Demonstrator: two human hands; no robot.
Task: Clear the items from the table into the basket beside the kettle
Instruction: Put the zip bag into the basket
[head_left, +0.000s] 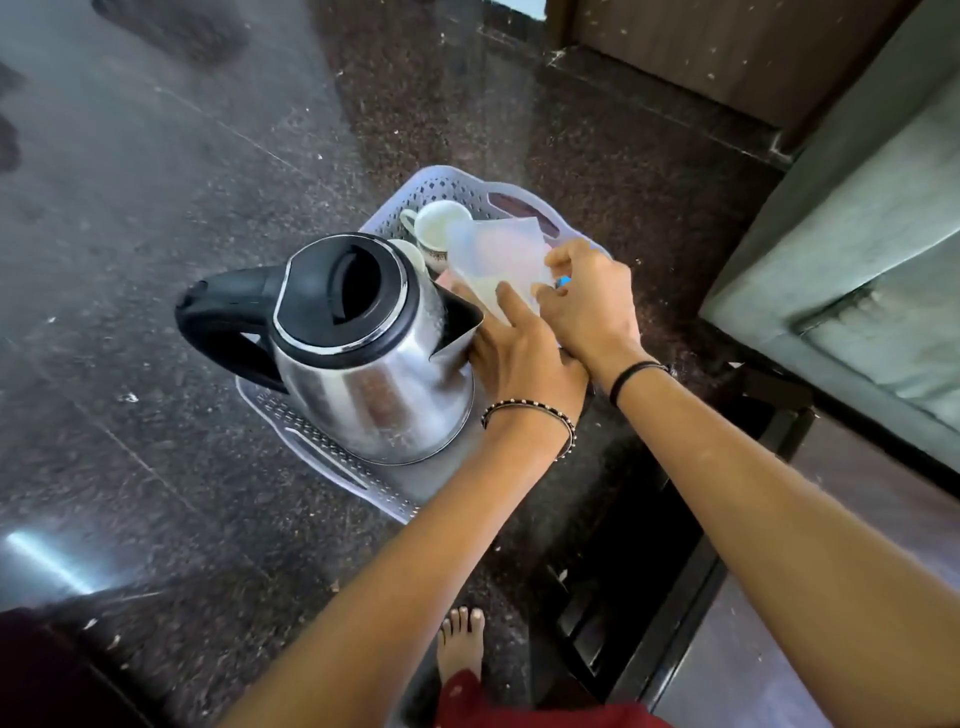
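**Both hands at the basket, a clear container between them**

The pale perforated basket (457, 184) sat on the dark speckled counter (156, 260), with the steel kettle (363, 348) standing in its near end. In the far end lay a white cup (439, 228) on its side. The left hand (524, 364) reached in just beside the kettle's spout, fingers spread against the underside of a translucent plastic container (493, 260). The right hand (587, 301) pinched that container's near edge from the other side; something small and blue (563, 282) showed at its fingers, too hidden to identify. The container hung over the basket, tilted, beside the cup.
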